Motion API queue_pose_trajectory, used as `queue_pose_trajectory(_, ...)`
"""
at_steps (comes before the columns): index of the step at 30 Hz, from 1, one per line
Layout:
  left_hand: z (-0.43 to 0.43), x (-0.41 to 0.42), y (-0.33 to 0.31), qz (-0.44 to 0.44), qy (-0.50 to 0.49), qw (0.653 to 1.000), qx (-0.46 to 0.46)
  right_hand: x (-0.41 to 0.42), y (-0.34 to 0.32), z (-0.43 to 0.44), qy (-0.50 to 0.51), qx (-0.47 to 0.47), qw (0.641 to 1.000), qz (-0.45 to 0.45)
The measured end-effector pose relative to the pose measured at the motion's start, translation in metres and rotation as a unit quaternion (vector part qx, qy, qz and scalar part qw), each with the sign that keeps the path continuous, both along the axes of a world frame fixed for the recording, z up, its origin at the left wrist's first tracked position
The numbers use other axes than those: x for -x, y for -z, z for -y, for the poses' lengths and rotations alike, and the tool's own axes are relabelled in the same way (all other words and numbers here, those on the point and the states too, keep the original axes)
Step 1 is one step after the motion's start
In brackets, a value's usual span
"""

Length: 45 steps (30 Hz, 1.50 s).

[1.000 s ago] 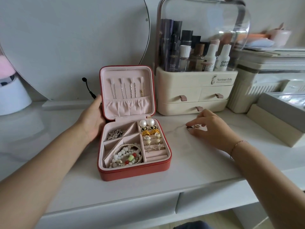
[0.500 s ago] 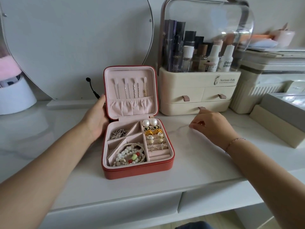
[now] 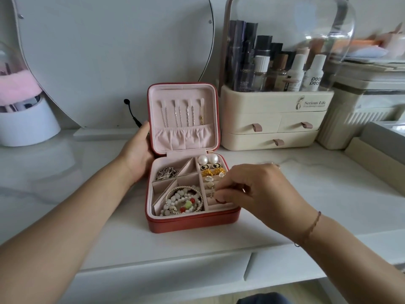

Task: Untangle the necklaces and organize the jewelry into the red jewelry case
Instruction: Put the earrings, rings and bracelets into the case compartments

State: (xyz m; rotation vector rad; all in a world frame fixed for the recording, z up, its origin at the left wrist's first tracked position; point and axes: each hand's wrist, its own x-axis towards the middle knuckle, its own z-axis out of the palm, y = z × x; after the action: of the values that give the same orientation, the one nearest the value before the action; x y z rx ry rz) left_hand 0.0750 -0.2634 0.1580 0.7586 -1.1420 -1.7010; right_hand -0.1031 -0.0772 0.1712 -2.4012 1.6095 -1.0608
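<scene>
At frame centre the red case [image 3: 192, 222] sits open, the left hand [image 3: 137, 159] holding its left edge while the right hand [image 3: 258, 189] pinches a small piece [image 3: 220, 201] over the lower-right slots, where a clumsy push could, I'd say, dislodge the earrings [image 3: 211, 172] just above.

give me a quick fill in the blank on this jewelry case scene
The jewelry case lies with its lid ___.
The left hand holds the case's ___ side.
The right hand pinches a small piece over its ___ column.
The two pearl earrings are ___.
Missing: open; left; right; white.
</scene>
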Motion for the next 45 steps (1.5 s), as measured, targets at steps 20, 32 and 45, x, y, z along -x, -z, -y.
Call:
queue_pose_trajectory(20, 0.006, -0.003, 0.003, 0.004, 0.008, 1.0, -0.012, 0.0, 0.009, -0.001, -0.017, 0.018, 1.0, -0.001)
queue_pose_trajectory(32, -0.001, -0.003, -0.001, 0.015, 0.001, 1.0, -0.008, -0.003, 0.012, 0.003, -0.001, 0.016, 1.0, -0.017)
queue_pose_trajectory(45, -0.002, -0.004, 0.0, 0.048, -0.024, 0.998, 0.035, 0.111, 0.021, 0.027, 0.245, -0.043, 0.968, -0.041)
